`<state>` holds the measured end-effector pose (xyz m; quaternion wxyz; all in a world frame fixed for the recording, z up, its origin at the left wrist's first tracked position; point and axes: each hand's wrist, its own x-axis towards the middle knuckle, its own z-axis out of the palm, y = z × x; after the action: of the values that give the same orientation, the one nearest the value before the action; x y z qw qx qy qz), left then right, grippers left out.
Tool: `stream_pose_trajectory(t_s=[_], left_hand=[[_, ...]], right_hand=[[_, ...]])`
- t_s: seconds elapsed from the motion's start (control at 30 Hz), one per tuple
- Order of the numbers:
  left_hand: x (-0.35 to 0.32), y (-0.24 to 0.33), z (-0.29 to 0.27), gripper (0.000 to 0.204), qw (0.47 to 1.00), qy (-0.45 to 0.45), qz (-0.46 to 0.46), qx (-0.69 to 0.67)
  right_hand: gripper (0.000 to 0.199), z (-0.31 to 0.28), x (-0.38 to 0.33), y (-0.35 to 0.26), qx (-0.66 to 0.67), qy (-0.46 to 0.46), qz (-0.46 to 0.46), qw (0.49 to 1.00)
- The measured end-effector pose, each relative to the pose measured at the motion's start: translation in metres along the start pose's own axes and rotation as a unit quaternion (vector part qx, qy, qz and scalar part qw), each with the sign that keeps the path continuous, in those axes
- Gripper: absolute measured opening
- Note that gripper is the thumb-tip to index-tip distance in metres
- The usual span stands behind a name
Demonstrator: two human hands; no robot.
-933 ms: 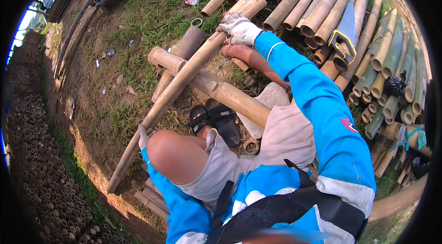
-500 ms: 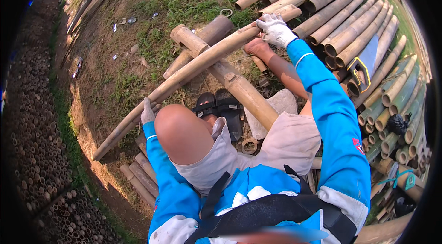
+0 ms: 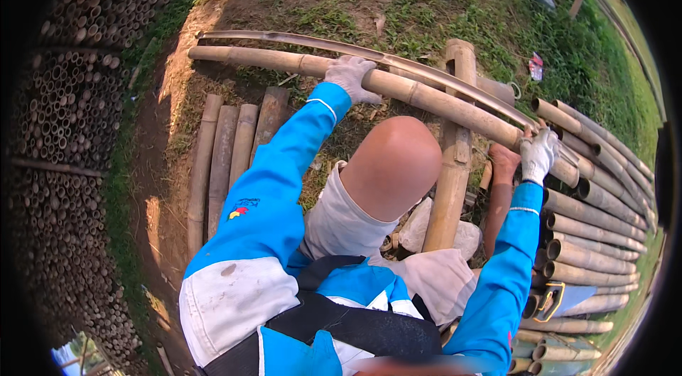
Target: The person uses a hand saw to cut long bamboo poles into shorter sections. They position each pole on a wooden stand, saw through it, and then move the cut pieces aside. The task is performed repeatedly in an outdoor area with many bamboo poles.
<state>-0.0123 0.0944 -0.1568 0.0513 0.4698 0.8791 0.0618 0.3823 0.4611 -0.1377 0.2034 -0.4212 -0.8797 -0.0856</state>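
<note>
A long tan bamboo pole (image 3: pixel 426 100) lies crosswise before my knees, over a thicker bamboo post (image 3: pixel 449 188). Just behind it runs a narrow bamboo strip (image 3: pixel 405 63), apart from the pole in the middle and close to it at the right end. My left hand (image 3: pixel 352 79), in a whitish glove, is wrapped over the pole left of its middle. My gloved right hand (image 3: pixel 540 154) grips near the pole's right end, its fingers also at the strip's end. The undersides of both hands are hidden.
Stacked bamboo poles (image 3: pixel 597 234) lie at right, with a handsaw (image 3: pixel 561 301) on them. Short bamboo lengths (image 3: pixel 224 163) lie left of my knee. Pale stones (image 3: pixel 419 227) sit by the post. A large bundle of bamboo ends (image 3: pixel 64 113) stands far left.
My view has swung left. My left hand has moved along the pole toward its middle. The narrow strip now shows as a separate piece behind the pole. My right hand stays near the right end.
</note>
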Motion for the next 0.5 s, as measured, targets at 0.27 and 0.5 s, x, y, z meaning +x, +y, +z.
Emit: stream_pose_trajectory(t_s=[0.27, 0.5], left_hand=[[0.023, 0.004, 0.002, 0.049, 0.993, -0.068, 0.044, 0.085], [0.041, -0.01, -0.003, 0.052, 0.99, -0.113, 0.079, 0.03]], right_hand=[[0.098, 0.022, -0.044, 0.131, -0.023, 0.031, 0.294, 0.955], [0.077, 0.034, -0.036, 0.141, 0.197, 0.016, 0.413, 0.889]])
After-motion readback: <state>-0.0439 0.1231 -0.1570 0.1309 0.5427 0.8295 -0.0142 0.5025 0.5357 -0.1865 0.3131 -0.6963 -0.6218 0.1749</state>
